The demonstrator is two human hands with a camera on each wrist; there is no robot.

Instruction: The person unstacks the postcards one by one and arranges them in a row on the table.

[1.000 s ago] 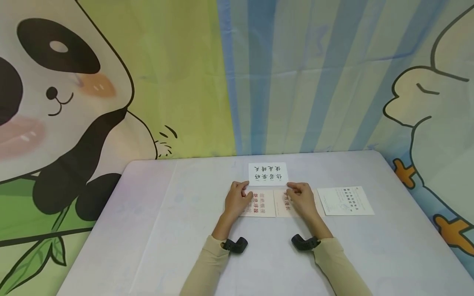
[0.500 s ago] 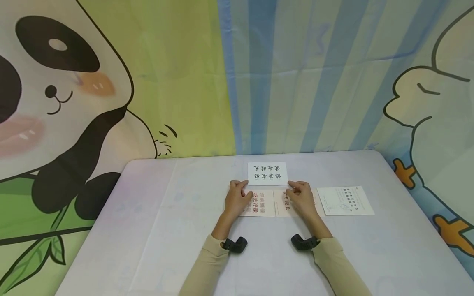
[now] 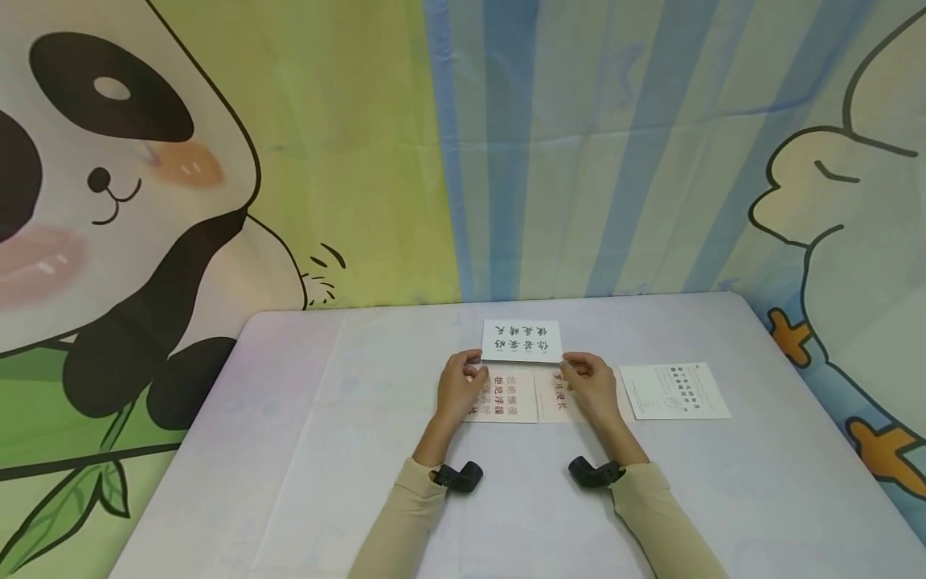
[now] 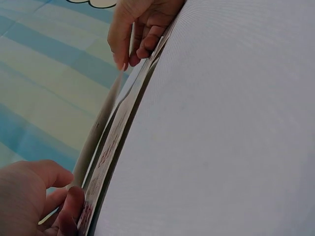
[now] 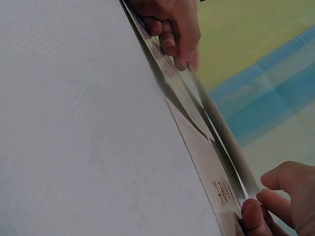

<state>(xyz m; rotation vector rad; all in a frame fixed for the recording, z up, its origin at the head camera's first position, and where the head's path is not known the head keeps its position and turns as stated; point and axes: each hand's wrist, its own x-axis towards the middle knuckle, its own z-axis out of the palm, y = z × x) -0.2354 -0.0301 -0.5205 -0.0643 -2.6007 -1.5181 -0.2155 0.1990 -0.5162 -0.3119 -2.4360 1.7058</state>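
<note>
A white card with black characters (image 3: 522,341) is pinched at its two near corners. My left hand (image 3: 457,388) grips the left corner between thumb and fingers, and my right hand (image 3: 595,389) grips the right one. Both wrist views catch this card (image 4: 98,123) nearly edge-on, raised above the cards beneath. Just nearer to me lie two pale cards side by side: the left card with red characters (image 3: 515,400) and the right card with red characters (image 3: 548,412). My hands partly cover these two.
Another white card with small black print (image 3: 676,392) lies on the table to the right of the row. All of them are on a pale cloth-covered table (image 3: 362,466). A curtain with blue stripes (image 3: 564,161) and a panda print (image 3: 137,185) hangs behind the far edge.
The held card has tilted, its far edge now lower in the head view and its surface looking narrower. Both hands have shifted very slightly away from me, still pinching its corners.
</note>
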